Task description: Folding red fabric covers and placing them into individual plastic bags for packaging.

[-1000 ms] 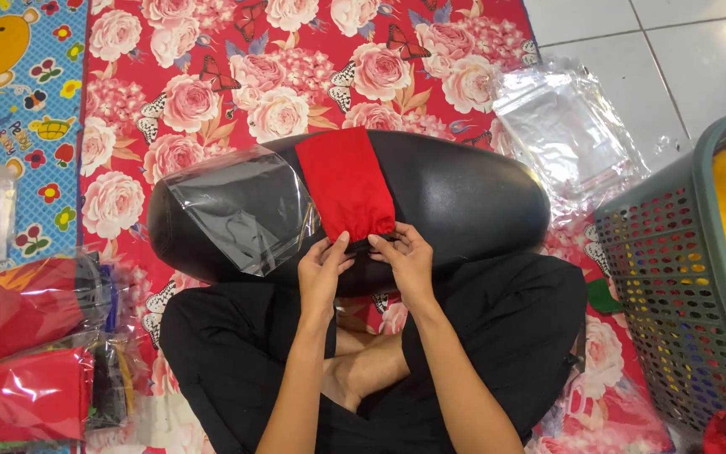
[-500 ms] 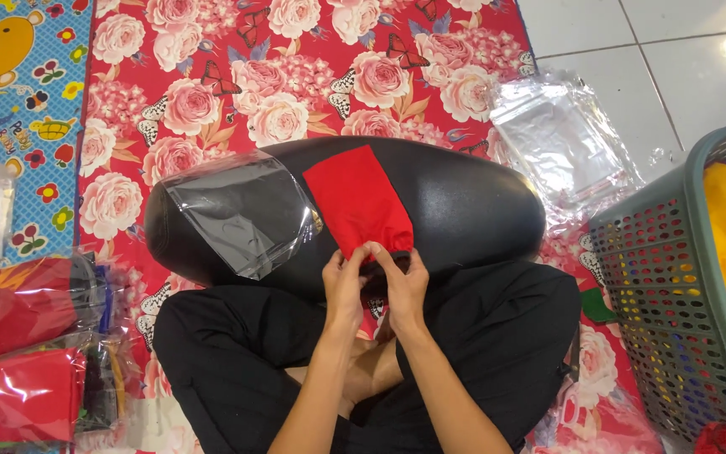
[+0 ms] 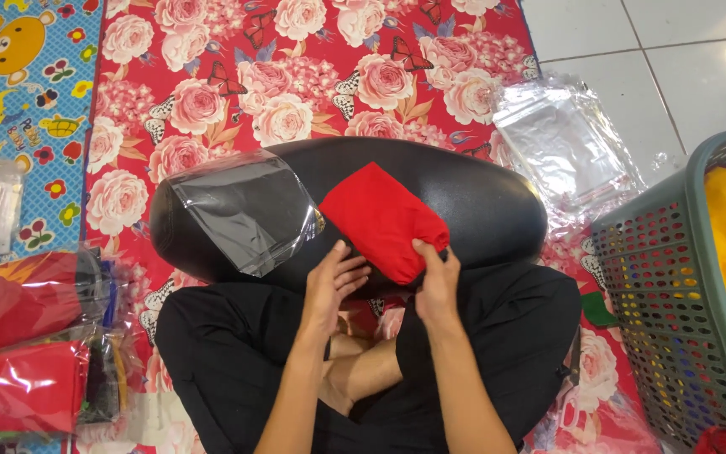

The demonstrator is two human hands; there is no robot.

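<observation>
Right now both hands pinch the near end of a folded red cloth [image 3: 382,220] lying on a black cushion [image 3: 489,210]. The left hand [image 3: 334,286] has its grip pressed onto the cloth's lower left edge, fingers bent over it; the right hand [image 3: 437,273] clamps the lower right corner between thumb and fingers. Just left of the grip, a clear bag [image 3: 245,210] lies on the cushion. Further right of the grip stand a pile of clear bags [image 3: 565,143] and a grey basket [image 3: 674,286]; far left lie packed red bundles [image 3: 23,336].
</observation>
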